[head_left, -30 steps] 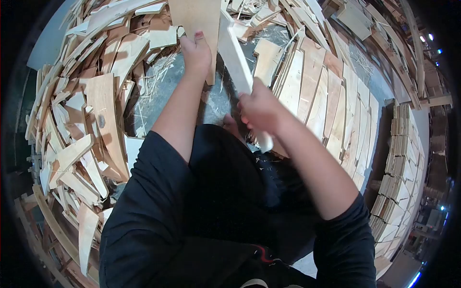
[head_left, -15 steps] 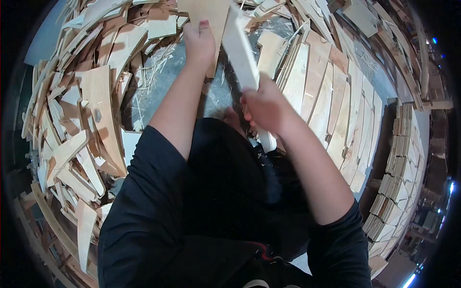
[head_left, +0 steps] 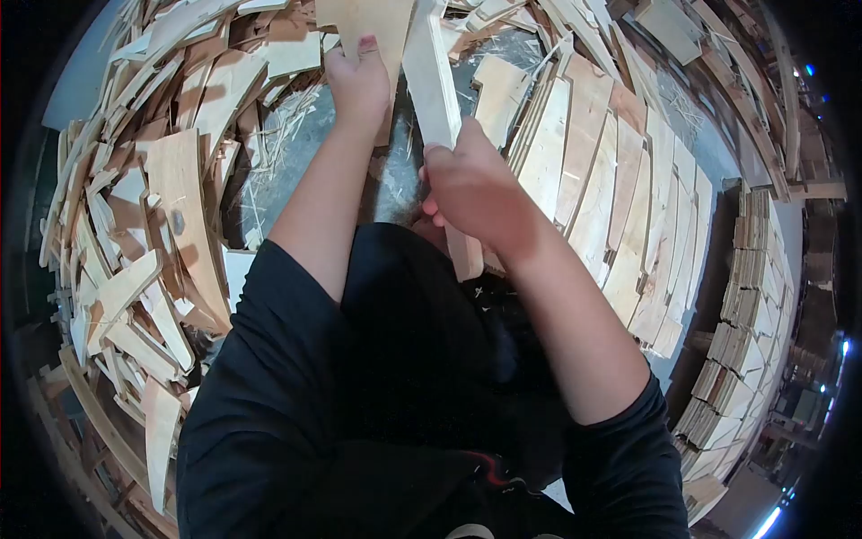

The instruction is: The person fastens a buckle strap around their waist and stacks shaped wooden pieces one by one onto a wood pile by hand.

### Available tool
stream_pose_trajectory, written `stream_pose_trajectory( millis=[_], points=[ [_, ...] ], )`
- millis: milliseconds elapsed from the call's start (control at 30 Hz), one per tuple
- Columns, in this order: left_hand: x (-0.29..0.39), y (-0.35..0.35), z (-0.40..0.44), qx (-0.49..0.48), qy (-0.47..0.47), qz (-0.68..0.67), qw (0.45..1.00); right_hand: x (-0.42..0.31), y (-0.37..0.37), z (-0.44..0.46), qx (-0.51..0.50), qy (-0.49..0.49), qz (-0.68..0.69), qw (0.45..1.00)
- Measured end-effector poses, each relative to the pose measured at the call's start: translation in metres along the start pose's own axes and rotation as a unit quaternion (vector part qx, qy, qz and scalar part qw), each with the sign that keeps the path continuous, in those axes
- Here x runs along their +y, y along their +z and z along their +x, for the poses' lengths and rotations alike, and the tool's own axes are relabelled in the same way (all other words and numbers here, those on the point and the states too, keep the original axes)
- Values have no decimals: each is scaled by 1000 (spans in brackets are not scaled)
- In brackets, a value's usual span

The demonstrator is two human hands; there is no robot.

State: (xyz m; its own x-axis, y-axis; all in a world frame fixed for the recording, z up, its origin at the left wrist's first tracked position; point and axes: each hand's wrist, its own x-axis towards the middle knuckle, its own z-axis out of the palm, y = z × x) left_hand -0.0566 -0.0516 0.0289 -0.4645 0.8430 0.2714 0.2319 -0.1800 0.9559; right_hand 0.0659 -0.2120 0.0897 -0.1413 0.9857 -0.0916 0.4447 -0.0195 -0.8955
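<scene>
My left hand [head_left: 361,88] is closed on the edge of a wide plywood board [head_left: 366,22] at the top of the view, with the thumb lying on its face. The board runs out of the frame at the top. My right hand [head_left: 471,184] is wrapped round a long, narrow plywood strip [head_left: 431,76] with a shaped edge. The strip slants upward, its lower end showing below my fist and its upper part close beside the board. Whether the two pieces touch, I cannot tell.
Loose plywood offcuts [head_left: 184,211] are heaped on the left. Rows of cut plywood pieces [head_left: 593,162] lean together on the right, and stacked bundles [head_left: 750,269] stand farther right. Splinters litter the grey floor [head_left: 278,171]. A shaped offcut [head_left: 498,94] lies beyond my right hand.
My right hand has moved left with the strip, bringing it nearer the board and turning more of its face into view. My left hand and the board have shifted slightly left.
</scene>
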Motion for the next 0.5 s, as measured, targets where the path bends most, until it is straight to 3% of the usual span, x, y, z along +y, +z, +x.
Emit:
stream_pose_trajectory(
  millis=[133, 200, 333, 500],
  points=[
    [10, -7, -1, 15, -48, -42, 998, -8, 1, 4, -110, 184, 35, 976],
    [7, -5, -2, 10, -20, -19, 1000, -6, -1, 6, -174, 253, 54, 950],
    [-3, -3, 0, 25, 15, 20, 999, -17, -4, 9, -75, 252, 104, 959],
    [7, -8, -2, 8, -21, -35, 999, -49, -26, -1, 37, 177, 183, 966]
  ],
)
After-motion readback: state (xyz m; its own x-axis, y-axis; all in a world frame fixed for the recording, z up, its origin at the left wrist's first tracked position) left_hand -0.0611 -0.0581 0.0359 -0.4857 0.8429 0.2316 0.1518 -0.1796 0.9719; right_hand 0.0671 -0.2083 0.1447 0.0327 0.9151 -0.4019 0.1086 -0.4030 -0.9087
